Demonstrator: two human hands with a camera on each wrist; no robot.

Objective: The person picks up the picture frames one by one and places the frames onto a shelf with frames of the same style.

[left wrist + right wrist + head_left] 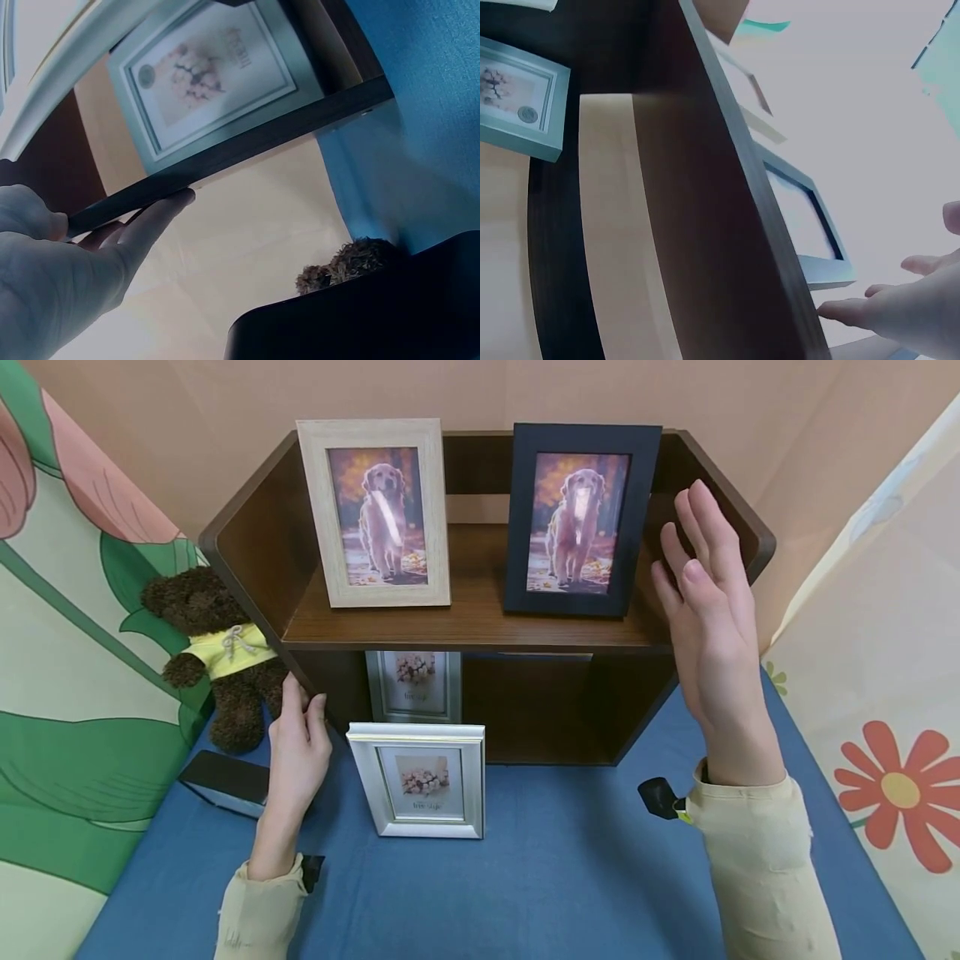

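Table (pixel 555 877), draped in blue, runs from 4 o'clock round to 8 on a dial centred in the head view. Toward 12 o'clock stands a dark brown shelf unit (pixel 480 632) with an upper and a lower compartment. A brown teddy bear (pixel 234 652) in a yellow top is at 9 o'clock, just outside the unit's left side. Two frames with dog pictures stand on the upper board: a navy frame (pixel 582 522) at 1 o'clock, a cream frame (pixel 386 518) at 11. A silver frame (pixel 424 781) with a flower picture is at 7 o'clock, before the lower compartment; a grey-blue frame (pixel 415 685) sits inside it near 9. Of the hands, the right hand (pixel 712 631), at 3 o'clock, has its fingers extended and holds nothing beside the unit's right side; whether it touches, I cannot tell. The left hand (pixel 302 747), at 8 o'clock, pinches the front edge of the unit's left side. A black-topped box (pixel 223 777) lies just beside it.
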